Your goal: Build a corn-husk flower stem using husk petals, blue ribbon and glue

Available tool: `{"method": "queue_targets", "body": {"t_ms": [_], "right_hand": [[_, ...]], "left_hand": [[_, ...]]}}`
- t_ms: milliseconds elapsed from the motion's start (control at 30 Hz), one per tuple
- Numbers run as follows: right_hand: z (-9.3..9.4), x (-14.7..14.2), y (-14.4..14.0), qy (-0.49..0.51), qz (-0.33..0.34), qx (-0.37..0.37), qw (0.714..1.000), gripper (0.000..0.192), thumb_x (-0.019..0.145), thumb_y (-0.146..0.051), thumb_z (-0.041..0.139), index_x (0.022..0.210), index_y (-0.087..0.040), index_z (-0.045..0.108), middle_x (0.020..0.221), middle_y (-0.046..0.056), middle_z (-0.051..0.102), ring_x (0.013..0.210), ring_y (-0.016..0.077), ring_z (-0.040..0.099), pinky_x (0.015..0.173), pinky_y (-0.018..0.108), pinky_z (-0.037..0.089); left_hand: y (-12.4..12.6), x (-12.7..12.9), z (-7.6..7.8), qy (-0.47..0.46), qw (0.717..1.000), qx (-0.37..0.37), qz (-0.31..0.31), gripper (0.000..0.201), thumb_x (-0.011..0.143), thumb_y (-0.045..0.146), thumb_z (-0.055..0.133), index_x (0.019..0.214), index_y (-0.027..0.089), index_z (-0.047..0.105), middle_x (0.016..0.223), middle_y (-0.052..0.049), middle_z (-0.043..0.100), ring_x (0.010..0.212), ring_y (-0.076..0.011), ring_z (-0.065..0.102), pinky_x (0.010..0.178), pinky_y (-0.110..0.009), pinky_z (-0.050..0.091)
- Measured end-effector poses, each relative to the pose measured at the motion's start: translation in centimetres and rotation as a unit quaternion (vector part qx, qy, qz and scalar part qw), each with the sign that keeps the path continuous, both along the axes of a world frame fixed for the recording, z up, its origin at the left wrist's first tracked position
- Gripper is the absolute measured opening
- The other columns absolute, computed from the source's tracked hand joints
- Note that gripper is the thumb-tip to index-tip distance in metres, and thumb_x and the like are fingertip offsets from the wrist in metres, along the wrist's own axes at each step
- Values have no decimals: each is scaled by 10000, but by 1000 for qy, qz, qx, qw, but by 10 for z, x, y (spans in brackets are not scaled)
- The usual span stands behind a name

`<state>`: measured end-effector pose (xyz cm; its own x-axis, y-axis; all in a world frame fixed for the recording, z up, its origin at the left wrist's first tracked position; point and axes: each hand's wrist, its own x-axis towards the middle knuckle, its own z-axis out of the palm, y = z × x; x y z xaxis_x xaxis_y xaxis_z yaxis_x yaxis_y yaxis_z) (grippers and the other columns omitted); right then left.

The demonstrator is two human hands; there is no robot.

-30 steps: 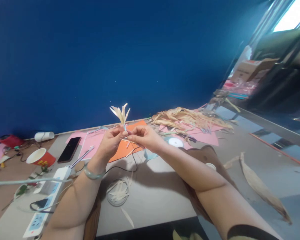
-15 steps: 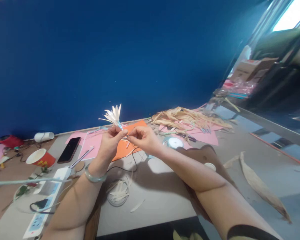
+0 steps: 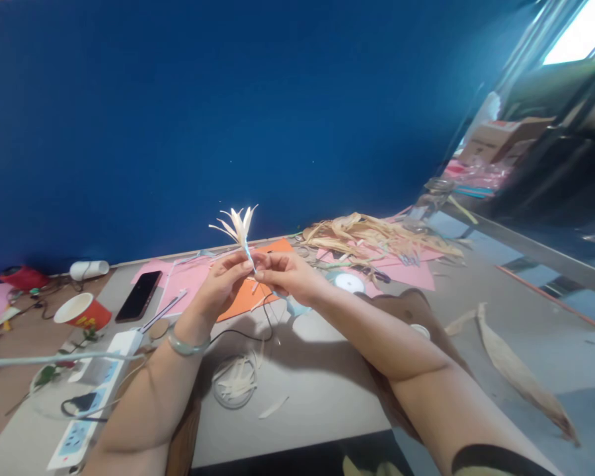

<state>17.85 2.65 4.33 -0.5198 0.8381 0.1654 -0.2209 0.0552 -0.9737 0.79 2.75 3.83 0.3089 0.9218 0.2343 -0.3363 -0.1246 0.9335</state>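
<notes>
Above table [image 3: 337, 403], near far edge: pale-petalled flower [image 3: 238, 227], petals fanned upward, bluish stem slanting down between hands. Left hand [image 3: 221, 283]: thumb and index fingers pinching stem. Right hand [image 3: 296, 274]: fingers pinched at stem's lower end; exact contact too small to tell. Orange sheet [image 3: 240, 302] beneath hands. Round dish [image 3: 220, 400] with pale strips [image 3: 236, 383] nearer viewer; single loose strip [image 3: 274, 407] beside it. White spool [image 3: 350, 283], dried husk pile [image 3: 364, 235] right of hands. Phone [image 3: 139, 296], red cup [image 3: 96, 313] left.

Window [image 3: 581, 32] glaring, far right above hands [image 3: 224, 279]; wall [image 3: 178, 132] beyond darker leftward; soft shadow [image 3: 312, 360] on table [image 3: 337, 406] below; box [image 3: 493, 140] rightward blurred.
</notes>
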Motion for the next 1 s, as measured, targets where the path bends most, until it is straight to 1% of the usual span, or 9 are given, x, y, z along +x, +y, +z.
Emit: {"method": "queue_targets", "body": {"t_ms": [67, 133, 200, 300, 400, 533, 733, 867, 1000], "right_hand": [[-1, 0, 1, 11, 17, -13, 1000, 281, 752, -330, 757, 689, -172, 533, 475, -85, 485, 369, 29, 349, 359, 177, 221], [-2, -1, 3, 24, 22, -27, 999, 302, 725, -324, 775, 674, -176, 518, 462, -90, 480, 358, 27, 349, 351, 172, 215], [-4, -1, 4, 29, 18, -32, 999, 325, 715, -337, 784, 665, -180, 503, 458, -89, 490, 349, 29, 357, 343, 171, 215], [-4, -1, 4, 8, -2, -8, 1000, 316, 748, -366, 765, 683, -177, 520, 469, -79, 520, 343, 30, 367, 339, 170, 221], [-1, 1, 2, -26, -34, 28, 999, 274, 771, -356, 749, 714, -169, 556, 483, -76, 528, 354, 33, 386, 347, 172, 248], [4, 2, -2, -75, -63, 52, 994, 239, 784, -335, 739, 729, -156, 590, 528, -51, 564, 392, 38, 410, 367, 181, 281], [2, -5, -5, -58, -99, 88, 989, 194, 767, -288, 725, 711, -159, 592, 560, -38, 578, 464, 57, 468, 413, 187, 330], [-5, -8, -4, -29, -98, 89, 991, 192, 767, -291, 715, 711, -161, 586, 536, -50, 558, 438, 53, 447, 403, 187, 316], [-9, -8, -1, -12, -63, 52, 997, 219, 755, -320, 731, 722, -165, 580, 495, -69, 529, 375, 43, 389, 365, 185, 267]], "left_hand": [[2, -3, 0, 7, 999, 17, -28, 203, 761, 349, 774, 864, 175, 782, 822, -72, 720, 795, -194, 652, 829, -345, 501], [4, -5, 0, 16, 999, 42, -24, 201, 766, 363, 773, 838, 176, 786, 819, -75, 716, 810, -199, 648, 818, -343, 497], [5, -5, 0, 31, 997, 67, 3, 206, 761, 376, 781, 766, 171, 769, 803, -70, 705, 814, -194, 638, 824, -338, 488], [5, -5, 0, 68, 992, 91, 54, 264, 767, 386, 779, 647, 167, 695, 764, -46, 678, 785, -172, 618, 832, -324, 474], [3, -4, 1, 96, 986, 98, 90, 282, 763, 380, 783, 630, 171, 646, 705, -6, 620, 703, -135, 569, 741, -280, 453], [1, -1, 4, 113, 978, 102, 142, 346, 724, 399, 805, 594, 172, 579, 628, 31, 516, 632, -106, 468, 646, -247, 394], [1, 2, 2, 107, 974, 95, 178, 362, 695, 414, 820, 605, 173, 566, 604, 33, 509, 617, -107, 456, 629, -250, 376], [-2, 4, 0, 92, 966, 114, 211, 372, 686, 389, 830, 592, 174, 542, 613, 38, 503, 613, -99, 455, 635, -249, 383], [-6, 7, 1, 90, 964, 123, 216, 334, 720, 349, 810, 585, 171, 562, 614, 32, 533, 612, -98, 482, 635, -244, 402]]}}
